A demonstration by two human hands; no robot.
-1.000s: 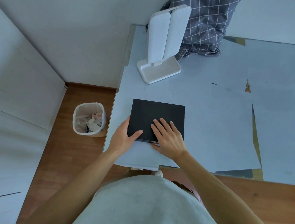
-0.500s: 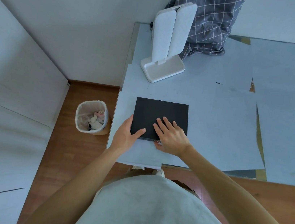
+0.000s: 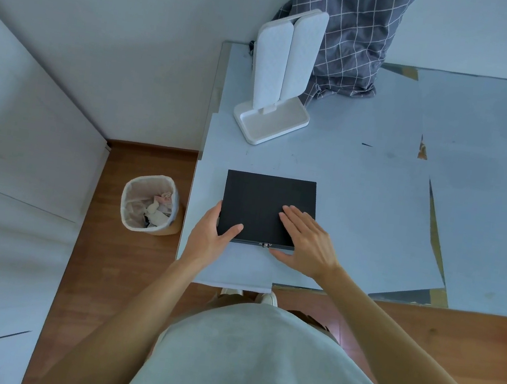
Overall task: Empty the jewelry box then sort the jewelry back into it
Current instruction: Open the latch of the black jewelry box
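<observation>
**Closed box, clasp toward you — open from the front edge**

The jewelry box lies flat and shut on the surface, near its left front corner. It looks a stiff, flat, hard-cornered case, probably light, and its smooth lid may slide under a flat palm. Your hold point is the small metal clasp at the front edge.

Your left hand grips the near-left corner, thumb on the lid. Your right hand rests flat, fingers straight on the lid, thumb beside the clasp.
</observation>
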